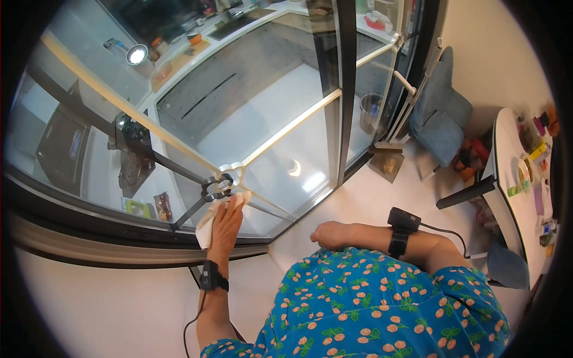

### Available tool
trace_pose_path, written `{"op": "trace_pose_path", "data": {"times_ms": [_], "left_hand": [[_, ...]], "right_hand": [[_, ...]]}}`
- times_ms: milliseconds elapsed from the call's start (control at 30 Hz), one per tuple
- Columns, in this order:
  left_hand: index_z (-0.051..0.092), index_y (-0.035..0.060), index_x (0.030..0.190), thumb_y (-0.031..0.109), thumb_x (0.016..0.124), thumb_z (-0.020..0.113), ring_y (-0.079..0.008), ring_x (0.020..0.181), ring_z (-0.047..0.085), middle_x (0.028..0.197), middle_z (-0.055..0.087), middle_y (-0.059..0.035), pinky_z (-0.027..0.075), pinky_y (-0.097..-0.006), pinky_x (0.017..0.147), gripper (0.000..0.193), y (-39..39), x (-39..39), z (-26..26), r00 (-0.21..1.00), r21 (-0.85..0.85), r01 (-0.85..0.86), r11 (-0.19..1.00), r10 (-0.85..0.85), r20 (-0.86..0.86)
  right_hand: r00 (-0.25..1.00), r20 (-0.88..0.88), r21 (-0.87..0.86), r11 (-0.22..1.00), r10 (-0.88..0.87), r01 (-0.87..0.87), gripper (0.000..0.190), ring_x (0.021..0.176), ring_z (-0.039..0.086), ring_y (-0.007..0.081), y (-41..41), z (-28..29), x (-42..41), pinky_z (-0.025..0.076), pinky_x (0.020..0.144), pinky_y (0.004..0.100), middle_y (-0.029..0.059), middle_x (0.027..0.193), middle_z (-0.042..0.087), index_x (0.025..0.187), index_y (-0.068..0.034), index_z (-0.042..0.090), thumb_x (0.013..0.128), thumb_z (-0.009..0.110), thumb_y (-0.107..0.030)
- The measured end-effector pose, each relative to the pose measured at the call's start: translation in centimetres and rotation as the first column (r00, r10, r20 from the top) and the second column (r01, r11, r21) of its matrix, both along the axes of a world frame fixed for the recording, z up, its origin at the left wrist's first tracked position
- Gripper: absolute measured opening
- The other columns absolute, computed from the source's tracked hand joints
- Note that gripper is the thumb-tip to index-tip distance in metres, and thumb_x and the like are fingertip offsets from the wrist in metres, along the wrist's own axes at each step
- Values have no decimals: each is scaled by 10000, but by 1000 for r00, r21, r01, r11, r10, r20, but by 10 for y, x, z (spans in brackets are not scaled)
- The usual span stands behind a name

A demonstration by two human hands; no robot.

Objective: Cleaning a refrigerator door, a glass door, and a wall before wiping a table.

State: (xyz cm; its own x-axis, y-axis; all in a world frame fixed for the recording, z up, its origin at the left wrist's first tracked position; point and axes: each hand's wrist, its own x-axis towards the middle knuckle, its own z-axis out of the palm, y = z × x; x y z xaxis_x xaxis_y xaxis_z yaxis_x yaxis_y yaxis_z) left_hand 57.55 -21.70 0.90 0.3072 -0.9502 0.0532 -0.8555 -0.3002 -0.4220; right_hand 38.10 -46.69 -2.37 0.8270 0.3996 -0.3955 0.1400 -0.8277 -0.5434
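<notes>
My left hand presses a pale cloth to the glass door, just below a dark clover-shaped ornament on its frame bars. The fingers point up and the cloth bunches around and under them. In front of my waist, my right hand hangs apart from the glass with its fingers curled in. Nothing shows in it. A lighter clover shape and bars appear beside the dark ornament; I cannot tell whether they are a reflection.
Behind the glass are a kitchen counter, a sink and a waste bin. To the right stand a long-handled dustpan, a blue-grey chair and a cluttered white table. Black devices with cables are strapped to both forearms.
</notes>
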Motion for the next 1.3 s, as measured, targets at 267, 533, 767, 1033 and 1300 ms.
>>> {"op": "trace_pose_path", "data": {"times_ms": [267,533,767,1033,1300], "left_hand": [[579,98,1130,41,786,528,-258,1350,282,1380,425,28,179,-522,1091,352,-6,-7,32,956,-349,-153,925,228,186],[559,99,1166,38,826,513,-327,1354,251,1394,410,-47,198,-529,1079,349,-78,-5,64,981,-644,-80,761,174,83],[585,94,1107,98,830,531,-303,1347,276,1389,420,-12,157,-488,1110,282,-123,-2,116,986,-529,75,845,15,164],[543,91,1168,-27,724,579,-441,1333,226,1413,351,-174,116,-613,1061,461,-144,1,185,955,-876,87,475,210,208],[558,66,1105,65,780,524,-303,1333,299,1389,404,-101,198,-489,1092,327,-174,-8,194,952,-533,244,810,-95,292]], "right_hand": [[989,-133,-74,994,66,-76,226,851,608,370,5,-35,-4,477,743,455,201,864,631,907,-25,637,751,540,-156],[995,-94,-24,999,42,-44,207,833,605,376,4,-26,-1,477,728,458,203,835,627,869,-5,633,751,537,-146],[997,-67,-17,999,28,-29,218,823,608,371,-3,-44,-2,479,722,459,198,824,630,872,-12,639,762,553,-179],[988,-136,-85,993,68,-80,297,900,607,351,-6,-44,5,484,774,434,189,921,639,1014,-47,630,776,553,-207],[995,-59,-92,992,75,-81,302,922,611,334,-12,-27,18,484,786,422,177,966,643,1058,-55,616,780,542,-146]]}}
